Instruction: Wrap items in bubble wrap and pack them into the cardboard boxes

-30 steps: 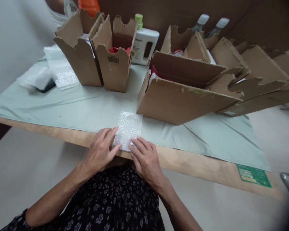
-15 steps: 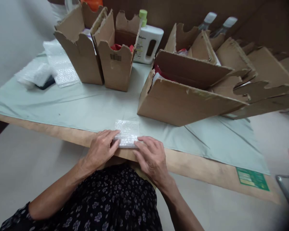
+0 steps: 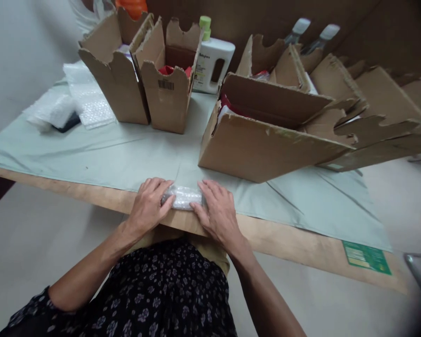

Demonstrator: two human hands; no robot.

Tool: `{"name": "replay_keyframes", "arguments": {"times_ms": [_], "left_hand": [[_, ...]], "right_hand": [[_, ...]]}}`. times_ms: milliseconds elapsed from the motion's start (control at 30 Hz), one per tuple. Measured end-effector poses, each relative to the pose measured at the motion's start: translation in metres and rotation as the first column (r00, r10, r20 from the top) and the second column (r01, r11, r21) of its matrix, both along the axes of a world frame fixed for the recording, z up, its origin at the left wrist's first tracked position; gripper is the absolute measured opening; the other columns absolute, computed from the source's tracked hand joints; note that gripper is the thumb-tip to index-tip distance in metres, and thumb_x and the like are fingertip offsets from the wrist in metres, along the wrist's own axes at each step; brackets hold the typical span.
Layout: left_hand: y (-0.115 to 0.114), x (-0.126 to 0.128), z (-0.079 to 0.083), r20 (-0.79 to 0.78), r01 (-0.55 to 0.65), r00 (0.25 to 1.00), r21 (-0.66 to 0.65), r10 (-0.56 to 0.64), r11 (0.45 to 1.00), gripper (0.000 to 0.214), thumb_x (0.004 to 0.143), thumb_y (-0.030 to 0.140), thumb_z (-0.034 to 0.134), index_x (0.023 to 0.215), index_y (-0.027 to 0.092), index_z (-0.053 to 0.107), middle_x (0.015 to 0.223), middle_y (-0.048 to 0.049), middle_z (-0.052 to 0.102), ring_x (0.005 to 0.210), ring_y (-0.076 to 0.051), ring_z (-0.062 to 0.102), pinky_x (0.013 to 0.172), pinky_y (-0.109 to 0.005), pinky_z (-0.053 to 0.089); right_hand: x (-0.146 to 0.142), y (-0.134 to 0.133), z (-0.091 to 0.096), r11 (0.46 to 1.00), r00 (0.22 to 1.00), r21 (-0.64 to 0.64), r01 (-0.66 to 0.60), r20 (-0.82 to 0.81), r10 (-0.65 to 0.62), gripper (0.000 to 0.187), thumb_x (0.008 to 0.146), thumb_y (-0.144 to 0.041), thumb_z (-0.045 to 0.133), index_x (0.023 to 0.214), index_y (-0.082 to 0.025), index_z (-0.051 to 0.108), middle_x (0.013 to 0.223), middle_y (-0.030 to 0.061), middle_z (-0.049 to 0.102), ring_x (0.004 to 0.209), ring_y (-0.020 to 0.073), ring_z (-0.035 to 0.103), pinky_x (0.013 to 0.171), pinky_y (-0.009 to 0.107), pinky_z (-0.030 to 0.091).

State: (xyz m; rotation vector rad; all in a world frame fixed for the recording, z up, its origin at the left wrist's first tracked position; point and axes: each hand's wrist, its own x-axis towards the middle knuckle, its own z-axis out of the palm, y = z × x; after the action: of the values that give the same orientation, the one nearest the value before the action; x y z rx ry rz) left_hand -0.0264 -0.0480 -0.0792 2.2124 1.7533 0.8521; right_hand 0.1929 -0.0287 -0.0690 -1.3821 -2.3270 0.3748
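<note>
A small bundle of clear bubble wrap (image 3: 182,196) lies rolled up at the table's near edge, on the pale green sheet (image 3: 108,159). My left hand (image 3: 150,204) presses on its left end, fingers curled over it. My right hand (image 3: 218,213) covers its right end the same way. Whatever is inside the roll is hidden. Only a narrow strip of the wrap shows between my hands.
A large open cardboard box (image 3: 263,140) stands just beyond my hands. Two tall open boxes (image 3: 161,89) stand at the back left, a white bottle with a green cap (image 3: 212,61) behind them. Loose bubble wrap (image 3: 87,103) lies far left. More boxes crowd the right.
The bubble wrap sheet lay flat and square a second ago; my hands have rolled it away from me into a narrow roll, and both hands have moved forward onto it.
</note>
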Motion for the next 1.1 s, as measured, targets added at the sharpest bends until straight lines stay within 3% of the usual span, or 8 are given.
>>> {"name": "replay_keyframes", "arguments": {"times_ms": [100,200,300,367,500,633,833,1100], "left_hand": [[0.005,-0.005,-0.001,0.026,0.006,1.0,-0.027,-0.005,1.0,0.032,0.096,0.028,0.058,0.127,0.02,0.065,0.119,-0.0115,0.07,0.111,-0.03,0.061,0.101,-0.051,0.05],[-0.001,-0.014,0.005,0.134,0.074,0.989,-0.095,-0.061,0.993,0.048,0.092,0.027,0.06,0.139,0.02,0.057,0.129,-0.0125,0.069,0.12,-0.031,0.06,0.105,-0.051,0.051],[-0.007,-0.018,0.009,0.251,0.169,0.961,-0.21,-0.114,0.963,0.057,0.091,0.025,0.059,0.147,0.023,0.051,0.12,-0.0089,0.072,0.112,-0.026,0.067,0.099,-0.045,0.056],[-0.007,-0.016,0.009,0.292,0.204,0.948,-0.243,-0.129,0.948,0.052,0.091,0.024,0.057,0.143,0.024,0.056,0.11,-0.006,0.074,0.102,-0.023,0.07,0.093,-0.041,0.059],[-0.001,-0.006,0.009,0.291,0.19,0.948,-0.188,-0.13,0.964,0.034,0.09,0.025,0.06,0.123,0.025,0.068,0.11,-0.0075,0.071,0.104,-0.024,0.068,0.092,-0.041,0.059],[-0.003,-0.003,0.018,0.267,0.221,0.95,-0.195,-0.165,0.956,0.015,0.091,0.023,0.06,0.102,0.023,0.07,0.112,-0.0085,0.069,0.111,-0.025,0.065,0.098,-0.042,0.057],[-0.02,-0.003,0.028,0.157,0.253,0.962,-0.204,-0.224,0.946,0.01,0.091,0.021,0.062,0.1,0.021,0.067,0.132,-0.0124,0.063,0.129,-0.029,0.056,0.107,-0.051,0.05],[-0.011,0.006,0.016,0.041,0.22,0.976,-0.215,-0.216,0.952,0.017,0.093,0.022,0.059,0.106,0.02,0.069,0.122,-0.0119,0.066,0.116,-0.03,0.058,0.101,-0.052,0.052]], "right_hand": [[-0.005,0.009,0.0,0.997,0.998,-0.059,-0.053,0.024,0.055,0.033,0.099,-0.036,0.06,0.124,-0.016,0.067,0.146,0.0204,0.06,0.138,0.0381,0.051,0.108,0.058,0.043],[-0.005,0.002,0.005,0.984,0.983,-0.113,-0.136,-0.136,0.12,0.011,0.098,-0.022,0.06,0.106,-0.02,0.067,0.133,0.0131,0.069,0.131,0.0292,0.058,0.107,0.048,0.046],[-0.001,-0.011,0.009,0.966,0.949,-0.168,-0.198,-0.278,0.146,0.017,0.095,-0.012,0.057,0.104,-0.023,0.064,0.116,0.0053,0.074,0.11,0.0207,0.067,0.098,0.038,0.05],[0.005,-0.015,0.009,0.968,0.949,-0.178,-0.178,-0.29,0.121,0.019,0.094,-0.009,0.057,0.104,-0.024,0.064,0.117,0.005,0.073,0.11,0.0199,0.066,0.098,0.037,0.051],[0.015,-0.01,0.008,0.992,0.984,-0.114,-0.058,-0.171,0.038,0.009,0.092,-0.017,0.066,0.1,-0.022,0.066,0.137,0.0124,0.065,0.128,0.0272,0.059,0.105,0.047,0.05],[0.02,-0.011,0.011,0.99,0.986,-0.087,-0.115,-0.132,0.103,0.01,0.095,-0.03,0.068,0.101,-0.023,0.07,0.15,0.0138,0.058,0.14,0.0326,0.051,0.111,0.056,0.045],[0.029,-0.028,0.016,0.981,0.981,-0.066,-0.18,-0.091,0.174,0.011,0.099,-0.028,0.062,0.101,-0.022,0.072,0.152,0.0135,0.056,0.144,0.0337,0.047,0.113,0.057,0.042],[0.019,-0.021,0.014,0.992,0.988,-0.086,-0.089,0.119,0.099,0.023,0.097,-0.025,0.061,0.116,-0.016,0.069,0.13,0.0168,0.067,0.119,0.0351,0.059,0.097,0.053,0.05]]}}
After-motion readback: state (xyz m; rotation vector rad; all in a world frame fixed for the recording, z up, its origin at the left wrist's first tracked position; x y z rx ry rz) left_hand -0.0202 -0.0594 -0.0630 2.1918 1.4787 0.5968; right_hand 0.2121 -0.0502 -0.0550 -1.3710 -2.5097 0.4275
